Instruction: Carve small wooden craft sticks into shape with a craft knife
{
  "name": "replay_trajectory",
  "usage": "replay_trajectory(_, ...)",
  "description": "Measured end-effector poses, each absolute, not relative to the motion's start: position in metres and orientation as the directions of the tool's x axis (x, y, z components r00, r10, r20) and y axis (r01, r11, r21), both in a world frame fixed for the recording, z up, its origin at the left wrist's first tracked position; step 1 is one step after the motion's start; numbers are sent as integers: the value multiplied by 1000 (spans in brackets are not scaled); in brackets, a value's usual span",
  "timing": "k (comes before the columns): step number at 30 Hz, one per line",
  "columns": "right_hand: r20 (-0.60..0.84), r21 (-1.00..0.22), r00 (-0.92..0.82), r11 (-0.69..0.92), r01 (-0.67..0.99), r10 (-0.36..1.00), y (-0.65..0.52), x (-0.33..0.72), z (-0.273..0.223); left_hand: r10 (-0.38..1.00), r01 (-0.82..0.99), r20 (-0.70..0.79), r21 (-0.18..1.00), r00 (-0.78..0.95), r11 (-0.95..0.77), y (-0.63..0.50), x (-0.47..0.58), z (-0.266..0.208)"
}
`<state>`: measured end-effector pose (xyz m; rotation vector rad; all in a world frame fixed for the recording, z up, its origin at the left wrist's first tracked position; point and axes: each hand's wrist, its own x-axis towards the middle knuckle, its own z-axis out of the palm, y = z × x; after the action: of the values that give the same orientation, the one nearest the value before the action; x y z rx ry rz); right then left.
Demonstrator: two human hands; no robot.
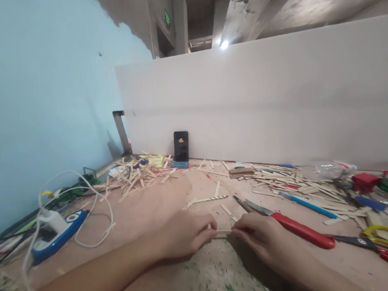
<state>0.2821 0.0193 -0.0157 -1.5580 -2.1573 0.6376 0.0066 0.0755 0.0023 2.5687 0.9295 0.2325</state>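
Between my two hands a thin wooden craft stick (224, 234) lies level, just above or on the table; which of the two I cannot tell. My left hand (187, 233) pinches its left end, and my right hand (264, 232) pinches the right end. The fingers cover both ends. Just beyond them lie a loose stick (229, 212) and a stick with dark marks (210, 199). A knife with a red handle (303, 231) rests right beside my right hand, its blade pointing to the far left.
Wooden sticks (139, 179) are heaped at the back left, with more sticks (294, 182) at the right. A black phone (181, 146) leans on the white partition (261, 109). Scissors (372, 241), a blue pen (308, 204) and a plastic bottle (326, 169) lie right; a power strip (58, 241) with white cable sits left.
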Motion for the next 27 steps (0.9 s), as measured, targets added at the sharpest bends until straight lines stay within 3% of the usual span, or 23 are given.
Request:
replay_trajectory(9, 55, -466, -243, 240, 851, 968, 31, 296, -3, 620, 534, 91, 421, 779, -733, 85, 4, -7)
replay_trajectory(14, 64, -320, -79, 95, 943, 995, 46, 332, 14, 521, 415, 163, 431, 838, -801, 93, 3, -12)
replay_trajectory(20, -64, -212, 53, -66, 975, 997, 50, 349, 20, 405, 296, 201, 418, 892, -859, 96, 2, -9)
replay_trajectory(27, -81, -185, 34, -48, 982, 996, 51, 354, 14, 362, 273, 202, 367, 910, -889, 96, 0, -6)
